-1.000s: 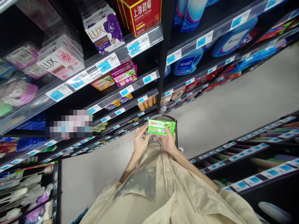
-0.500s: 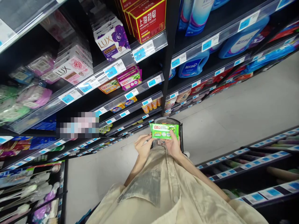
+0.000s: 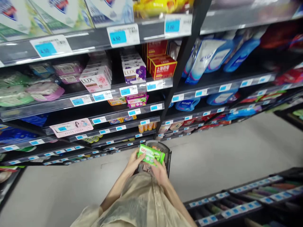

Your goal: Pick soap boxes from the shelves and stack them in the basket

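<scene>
Since half a second ago the view has tipped up: a top shelf with big price tags has come into sight, and the hands now sit lower and smaller in the picture, with the green packet tilted so its right end dips.

Head view: the left hand (image 3: 134,161) grips the left end of the green packet (image 3: 151,154), fingers curled over its edge. The right hand (image 3: 159,170) clamps the packet from below and the right, thumb on its face. Both hands are closed on it, held in front of the beige shirt (image 3: 142,201). Just beyond the hands, directly under the packet, stands a dark basket (image 3: 167,155) on the grey floor (image 3: 224,151). Above and left of the hands run the shelves (image 3: 113,94), with boxed soap (image 3: 96,80), red boxes (image 3: 163,67) and blue bottles (image 3: 214,58) further right.

To handle the packet well, I judge it best to keep both grips on the ends so the printed face stays clear, and hold it level over the basket, since the wrapper looks slick and could slide out of the lower hand.
</scene>
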Demonstrator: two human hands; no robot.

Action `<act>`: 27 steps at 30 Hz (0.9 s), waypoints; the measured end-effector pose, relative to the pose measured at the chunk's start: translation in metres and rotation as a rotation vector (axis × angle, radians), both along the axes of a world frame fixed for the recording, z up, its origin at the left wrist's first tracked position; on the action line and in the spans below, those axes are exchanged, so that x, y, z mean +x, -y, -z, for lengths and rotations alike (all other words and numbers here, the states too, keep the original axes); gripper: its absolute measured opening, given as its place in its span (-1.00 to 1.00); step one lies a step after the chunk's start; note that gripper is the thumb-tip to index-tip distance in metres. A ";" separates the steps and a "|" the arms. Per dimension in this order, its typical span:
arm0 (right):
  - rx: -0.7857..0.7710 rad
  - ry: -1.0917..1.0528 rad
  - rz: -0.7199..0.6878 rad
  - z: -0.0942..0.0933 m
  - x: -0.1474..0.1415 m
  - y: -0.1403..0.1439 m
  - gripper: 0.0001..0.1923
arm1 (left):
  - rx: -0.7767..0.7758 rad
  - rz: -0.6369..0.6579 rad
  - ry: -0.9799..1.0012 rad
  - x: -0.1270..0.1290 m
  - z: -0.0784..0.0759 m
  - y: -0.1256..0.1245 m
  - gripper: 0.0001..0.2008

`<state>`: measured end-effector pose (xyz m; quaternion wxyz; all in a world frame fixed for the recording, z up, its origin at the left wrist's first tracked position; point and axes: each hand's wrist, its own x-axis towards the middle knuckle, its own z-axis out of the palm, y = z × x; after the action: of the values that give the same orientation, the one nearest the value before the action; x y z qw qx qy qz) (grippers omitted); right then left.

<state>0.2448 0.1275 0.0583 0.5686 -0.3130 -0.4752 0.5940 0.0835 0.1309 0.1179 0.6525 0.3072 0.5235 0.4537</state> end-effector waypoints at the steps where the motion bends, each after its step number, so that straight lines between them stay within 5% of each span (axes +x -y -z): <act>1: 0.019 0.049 -0.005 0.002 0.007 -0.004 -0.48 | -0.014 -0.019 0.006 0.001 0.003 0.001 -0.29; 7: 0.042 0.594 -0.253 -0.022 0.057 -0.041 -0.49 | 0.187 0.013 -0.172 -0.005 0.024 0.010 -0.42; 12: 0.128 1.177 -0.585 -0.073 0.052 -0.069 -0.41 | 0.275 0.068 -0.285 0.003 0.031 0.017 -0.41; 17: 0.358 1.464 -0.742 -0.135 0.039 -0.103 -0.48 | 0.261 -0.093 -0.135 0.019 0.030 0.015 -0.34; 20: 0.472 1.588 -0.630 -0.176 0.042 -0.139 -0.53 | 0.256 -0.145 0.006 0.017 0.030 0.012 -0.34; 24: 0.483 1.715 -0.156 -0.220 0.042 -0.194 -0.47 | 0.247 -0.113 -0.019 0.002 0.032 0.015 -0.42; 27: 0.503 1.863 0.110 -0.236 0.031 -0.223 -0.43 | 0.258 -0.036 -0.042 -0.007 0.031 0.022 -0.48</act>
<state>0.2760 0.3510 0.2939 0.0410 -0.5496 -0.8335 -0.0390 0.0764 0.1091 0.0865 0.5882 0.3886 0.4797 0.5224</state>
